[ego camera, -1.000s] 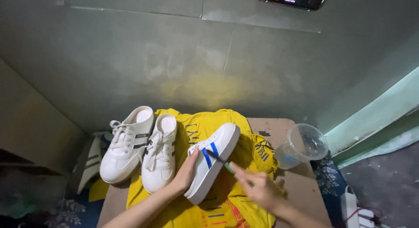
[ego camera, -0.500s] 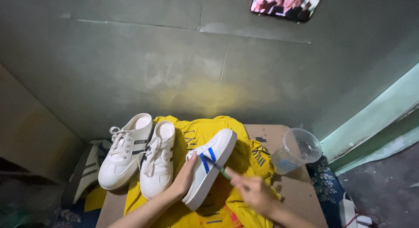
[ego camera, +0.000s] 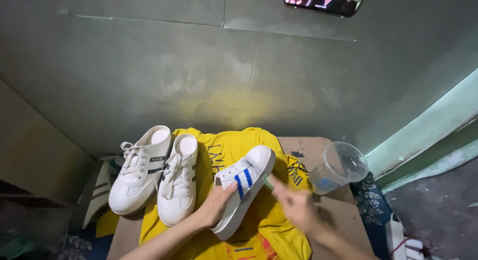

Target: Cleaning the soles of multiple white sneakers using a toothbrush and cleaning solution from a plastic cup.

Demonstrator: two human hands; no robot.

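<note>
My left hand grips a white shoe with two blue stripes, tilted on its side over a yellow cloth. My right hand is blurred just right of the shoe and pinches a small green-tipped tool against the sole's edge. Two white slip-on shoes with dark stripes lie side by side to the left on the same cloth.
A clear plastic cup with a little water stands on the brown board at right. Another striped shoe lies partly hidden at far left. A phone showing video hangs on the grey wall above. White plugs sit bottom right.
The shoe has been turned so its blue stripes face more upward. My right hand has moved up along the sole edge with the tool. The view has shifted slightly.
</note>
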